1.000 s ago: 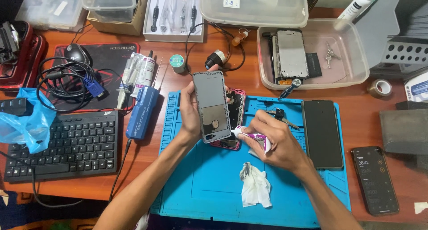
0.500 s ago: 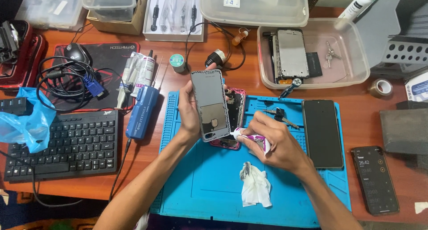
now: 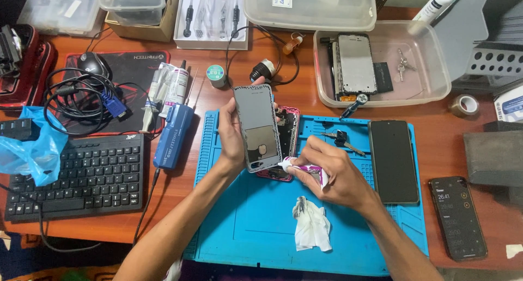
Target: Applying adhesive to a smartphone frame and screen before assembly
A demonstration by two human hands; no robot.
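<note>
Head view: left hand [image 3: 231,136] grips a phone frame [image 3: 257,127] upright above the blue mat [image 3: 245,215]; right hand [image 3: 332,175] pinches a small tube [image 3: 305,168] at its lower edge. Crumpled cloth [image 3: 311,224] lies below (mat bare leftward); black phone [image 3: 393,161] lies right.

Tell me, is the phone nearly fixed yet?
Not yet. Already done: the phone is opened, its pink body lying on the blue mat. In hand: the left hand holds up the grey back panel while the right hand touches a small tube to its bottom edge. Left: panel and body are apart.
</note>
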